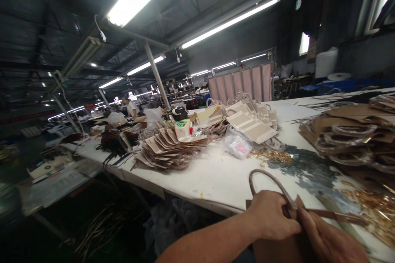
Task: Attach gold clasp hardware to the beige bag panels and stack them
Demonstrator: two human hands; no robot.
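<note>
At the table's front edge my left hand [270, 215] is closed around the base of a looped brown handle [271, 176]. The handle stands up from a dark brown bag panel [277, 250], which hangs low and is partly hidden by my hands. My right hand [331, 238] pinches at the same spot, its fingertips meeting those of the left. From between the fingers a narrow brown strap [335, 215] runs to the right. Gold metal fittings [373, 209] lie in a heap to the right, beside spread dark grey pieces [311, 172].
Brown panels with plastic-wrapped handles [352, 131] are piled at the right. Farther along the white table [197, 185] lie stacked beige panels [173, 144], more handled panels [251, 125] and a clear plastic bag [237, 146]. A person [131, 107] stands far back left.
</note>
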